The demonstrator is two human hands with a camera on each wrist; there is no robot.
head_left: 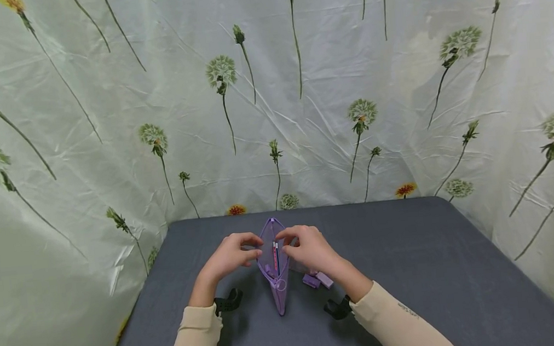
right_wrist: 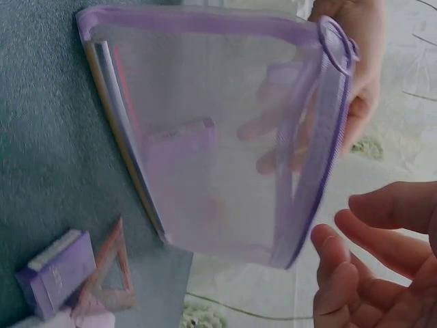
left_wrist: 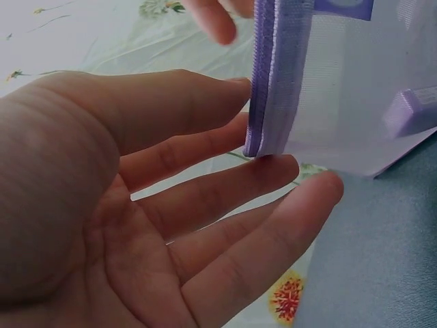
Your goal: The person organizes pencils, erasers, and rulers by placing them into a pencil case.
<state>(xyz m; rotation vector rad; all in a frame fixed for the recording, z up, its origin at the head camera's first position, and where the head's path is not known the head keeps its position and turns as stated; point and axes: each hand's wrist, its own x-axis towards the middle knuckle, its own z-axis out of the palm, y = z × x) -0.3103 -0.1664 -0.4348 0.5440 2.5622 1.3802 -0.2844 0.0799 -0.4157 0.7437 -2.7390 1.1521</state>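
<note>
A purple mesh pencil case [head_left: 269, 262] stands upright, its zipped top spread wide. Two pencils [head_left: 275, 258] lie along its bottom, and a purple block [right_wrist: 181, 140] shows through the mesh. At the left rim is my left hand [head_left: 232, 254], thumb and fingers extended, fingertips right at the purple zipper [left_wrist: 263, 82] in the left wrist view. My right hand [head_left: 308, 247] hovers over the opposite rim with loosely bent fingers. The right wrist view shows a small gap between those fingertips and the zipper edge.
Right of the case lie a small purple box [right_wrist: 58, 273], a paler lilac block [head_left: 325, 280] and a see-through set square [right_wrist: 113, 277]. All rest on the dark grey table [head_left: 388, 251]. A flower-printed curtain [head_left: 272, 113] hangs behind it.
</note>
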